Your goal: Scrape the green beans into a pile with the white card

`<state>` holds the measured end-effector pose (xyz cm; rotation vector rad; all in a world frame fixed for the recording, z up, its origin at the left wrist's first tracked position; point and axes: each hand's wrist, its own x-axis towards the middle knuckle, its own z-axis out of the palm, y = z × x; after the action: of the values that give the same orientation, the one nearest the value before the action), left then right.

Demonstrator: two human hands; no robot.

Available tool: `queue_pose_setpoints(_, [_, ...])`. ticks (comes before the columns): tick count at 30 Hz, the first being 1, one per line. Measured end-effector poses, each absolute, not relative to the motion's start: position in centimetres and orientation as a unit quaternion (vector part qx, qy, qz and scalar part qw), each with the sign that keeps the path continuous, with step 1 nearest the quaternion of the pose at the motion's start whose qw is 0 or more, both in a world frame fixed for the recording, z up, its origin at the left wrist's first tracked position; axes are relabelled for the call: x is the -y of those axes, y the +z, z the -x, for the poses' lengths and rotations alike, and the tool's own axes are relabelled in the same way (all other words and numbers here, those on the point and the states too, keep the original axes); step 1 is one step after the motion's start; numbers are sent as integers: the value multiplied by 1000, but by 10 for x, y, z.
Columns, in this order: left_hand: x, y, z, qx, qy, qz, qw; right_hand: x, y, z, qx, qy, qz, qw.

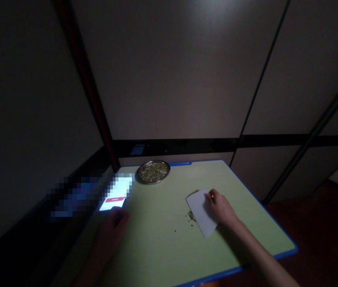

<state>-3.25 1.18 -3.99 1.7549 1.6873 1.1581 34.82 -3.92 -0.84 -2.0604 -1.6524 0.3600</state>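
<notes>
My right hand point(220, 206) pinches a white sheet of card or stiff paper point(202, 211) by its right side, low over the table. Along the card's left edge lies a small heap of greenish seeds or beans point(191, 216), partly covered by it, with a few loose ones scattered about. On the left, my left hand point(113, 227) rests in shadow just below a lit phone point(116, 193); its fingers look curled, and whether anything is in them is hidden. A round metal plate point(154, 172) with many greenish seeds or beans spread over it stands near the back edge.
The light green table point(157, 255) has a blue rim and stands against pale panels point(175, 79) with a dark band. A dark glossy surface on the left mirrors the phone. The room is dim, with a dark red floor point(315, 215) at the right.
</notes>
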Motion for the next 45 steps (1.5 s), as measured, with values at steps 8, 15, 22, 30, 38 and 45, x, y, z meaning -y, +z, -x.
queue_pose_setpoints(8, [-11, -37, 30, -604, 429, -630, 231, 47, -19, -368, 583, 125, 772, 220])
queue_pose_setpoints(15, [-13, -38, 31, -616, 433, -619, 222, 49, -7, -403, 567, 114, 780, 239])
queue_pose_setpoints(22, [-15, -38, 33, -610, 430, -627, 223, 47, -3, -421, 547, 97, 799, 233])
queue_pose_setpoints(30, [-19, -45, 37, -612, 415, -633, 230, 43, 1, -423, 536, 59, 825, 167])
queue_pose_setpoints(38, [-14, -37, 34, -625, 401, -629, 231, 29, 9, -393, 562, 23, 822, 83])
queue_pose_setpoints(45, [-19, -47, 39, -608, 417, -637, 225, 37, 10, -368, 591, 25, 803, 73])
